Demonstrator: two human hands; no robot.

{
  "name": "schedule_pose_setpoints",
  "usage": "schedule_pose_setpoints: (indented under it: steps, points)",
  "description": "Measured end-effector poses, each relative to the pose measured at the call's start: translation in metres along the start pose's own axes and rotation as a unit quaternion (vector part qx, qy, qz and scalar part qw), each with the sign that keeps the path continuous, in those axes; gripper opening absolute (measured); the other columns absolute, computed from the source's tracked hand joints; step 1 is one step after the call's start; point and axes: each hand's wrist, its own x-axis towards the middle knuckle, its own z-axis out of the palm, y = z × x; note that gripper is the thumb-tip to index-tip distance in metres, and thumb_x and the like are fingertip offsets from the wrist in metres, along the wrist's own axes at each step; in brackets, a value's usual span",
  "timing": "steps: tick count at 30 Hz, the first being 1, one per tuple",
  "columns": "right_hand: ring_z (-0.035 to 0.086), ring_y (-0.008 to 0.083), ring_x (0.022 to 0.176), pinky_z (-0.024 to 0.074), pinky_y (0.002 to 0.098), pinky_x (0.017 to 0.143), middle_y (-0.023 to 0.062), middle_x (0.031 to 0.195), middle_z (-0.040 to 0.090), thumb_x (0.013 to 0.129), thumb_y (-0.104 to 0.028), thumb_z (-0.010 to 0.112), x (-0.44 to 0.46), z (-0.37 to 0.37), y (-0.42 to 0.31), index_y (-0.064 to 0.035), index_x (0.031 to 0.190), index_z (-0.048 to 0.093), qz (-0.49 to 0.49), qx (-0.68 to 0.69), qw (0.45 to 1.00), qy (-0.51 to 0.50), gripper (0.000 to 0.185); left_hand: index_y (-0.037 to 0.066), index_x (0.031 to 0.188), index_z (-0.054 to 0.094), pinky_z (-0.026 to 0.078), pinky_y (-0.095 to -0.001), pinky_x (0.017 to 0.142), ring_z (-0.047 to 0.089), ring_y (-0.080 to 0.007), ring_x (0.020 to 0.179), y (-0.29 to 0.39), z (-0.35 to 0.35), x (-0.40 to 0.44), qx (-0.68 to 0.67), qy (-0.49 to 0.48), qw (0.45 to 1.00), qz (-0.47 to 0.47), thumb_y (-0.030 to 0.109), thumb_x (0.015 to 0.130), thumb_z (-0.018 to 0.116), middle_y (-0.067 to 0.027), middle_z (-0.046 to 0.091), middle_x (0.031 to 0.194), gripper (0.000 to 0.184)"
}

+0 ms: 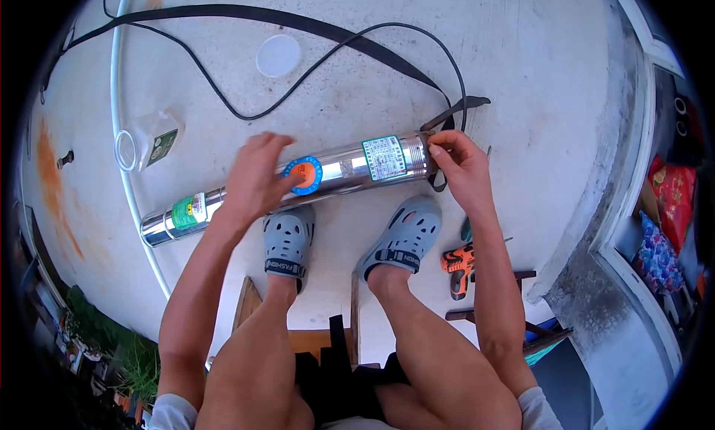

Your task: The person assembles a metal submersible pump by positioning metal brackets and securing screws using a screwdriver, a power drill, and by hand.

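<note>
A shiny steel cylinder [344, 169], which looks like a submersible pump, lies slantwise on the concrete in front of my feet. It carries a green label [189, 210], a round orange and blue sticker [304, 175] and a white printed plate [384, 158]. My left hand [257, 173] is over its middle, fingers apart and thumb by the round sticker; firm contact is unclear. At the right end, my right hand [463, 165] pinches thumb and forefinger together by the rim. Whatever is between them is hidden. A black strap [275, 14] and a thin black cable [205, 76] run to that end.
An orange cordless drill [458, 266] lies right of my shoes. A clear plastic jar [153, 141] is on its side at left, with a round translucent lid [278, 56] farther back. A white pipe [116, 80] crosses the left floor. Bags [669, 199] lie beyond the right sill.
</note>
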Motion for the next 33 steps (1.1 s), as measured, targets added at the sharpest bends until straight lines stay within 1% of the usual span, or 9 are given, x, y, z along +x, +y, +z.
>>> schedule_pose_setpoints:
  steps: [1,3,5,9,13,15,21,31,33]
  points:
    - [0.064,0.0106,0.088,0.0513,0.0242,0.080,0.0036,0.101,0.068,0.096,-0.001,0.065,0.003,0.001,-0.001,0.0007,0.107,0.066,0.000,0.000,1.000,-0.001,0.012,0.000,0.120,0.063,0.046,-0.0432,0.101,0.058,-0.0362,0.112,0.015,0.009,0.015,-0.053,-0.013,0.998,0.033,0.015,0.077,0.079,-0.0181,0.062,0.118,0.048]
    - [0.063,0.0117,0.085,0.0512,0.0253,0.076,0.0040,0.100,0.063,0.092,0.001,0.067,0.007,0.002,-0.002,0.0015,0.104,0.067,-0.072,-0.081,0.994,-0.035,0.011,0.000,0.119,0.063,0.047,-0.0428,0.099,0.058,-0.0362,0.110,0.043,0.032,0.041,-0.148,-0.055,0.984,0.082,0.011,0.078,0.077,-0.0173,0.062,0.115,0.045]
    - [0.063,0.0125,0.084,0.0511,0.0259,0.075,0.0046,0.100,0.061,0.091,0.002,0.067,0.010,0.003,-0.001,0.0018,0.103,0.067,-0.072,-0.087,0.993,-0.042,0.012,0.002,0.117,0.064,0.047,-0.0435,0.097,0.058,-0.0357,0.109,0.062,0.057,0.061,-0.193,-0.081,0.971,0.118,0.010,0.075,0.078,-0.0160,0.062,0.111,0.045]
    - [0.063,0.0141,0.083,0.0512,0.0271,0.073,0.0053,0.099,0.059,0.089,0.004,0.068,0.011,0.002,-0.003,0.0018,0.101,0.067,-0.095,-0.118,0.987,-0.056,0.012,0.004,0.114,0.067,0.047,-0.0426,0.096,0.058,-0.0353,0.108,0.082,0.078,0.083,-0.185,-0.052,0.969,0.156,0.011,0.072,0.082,-0.0153,0.062,0.109,0.045]
    - [0.062,0.0147,0.081,0.0511,0.0278,0.073,0.0057,0.099,0.058,0.088,0.004,0.069,0.014,0.004,-0.002,0.0021,0.100,0.068,-0.084,-0.124,0.987,-0.060,0.012,0.004,0.114,0.067,0.047,-0.0425,0.097,0.057,-0.0356,0.110,0.080,0.086,0.083,-0.197,-0.032,0.967,0.160,0.012,0.071,0.083,-0.0155,0.062,0.110,0.046]
    - [0.062,0.0145,0.080,0.0509,0.0280,0.073,0.0055,0.098,0.058,0.088,0.004,0.069,0.016,0.003,-0.006,0.0025,0.099,0.069,-0.069,-0.144,0.985,-0.067,0.012,0.005,0.114,0.068,0.046,-0.0422,0.099,0.056,-0.0358,0.112,0.078,0.086,0.082,-0.220,-0.050,0.966,0.125,0.013,0.070,0.083,-0.0155,0.062,0.113,0.048]
    - [0.061,0.0135,0.080,0.0505,0.0273,0.073,0.0048,0.098,0.057,0.087,0.004,0.070,0.017,0.003,-0.010,0.0024,0.101,0.070,-0.055,-0.130,0.986,-0.084,0.013,0.005,0.114,0.067,0.046,-0.0424,0.099,0.055,-0.0362,0.112,0.076,0.094,0.079,-0.212,-0.011,0.967,0.141,0.015,0.071,0.083,-0.0159,0.061,0.114,0.047]
    - [0.061,0.0133,0.079,0.0506,0.0269,0.072,0.0046,0.094,0.059,0.086,0.004,0.071,0.020,0.003,-0.009,0.0027,0.099,0.073,-0.033,-0.139,0.986,-0.086,0.014,0.005,0.114,0.067,0.045,-0.0426,0.099,0.054,-0.0364,0.113,0.078,0.099,0.077,-0.219,0.001,0.967,0.133,0.016,0.071,0.083,-0.0159,0.060,0.115,0.047]
    - [0.061,0.0124,0.079,0.0503,0.0262,0.071,0.0038,0.093,0.059,0.085,0.005,0.071,0.019,0.003,-0.011,0.0019,0.102,0.075,-0.033,-0.136,0.987,-0.084,0.017,0.005,0.112,0.068,0.045,-0.0423,0.098,0.055,-0.0360,0.112,0.078,0.099,0.077,-0.234,0.007,0.963,0.132,0.016,0.071,0.083,-0.0161,0.061,0.113,0.045]
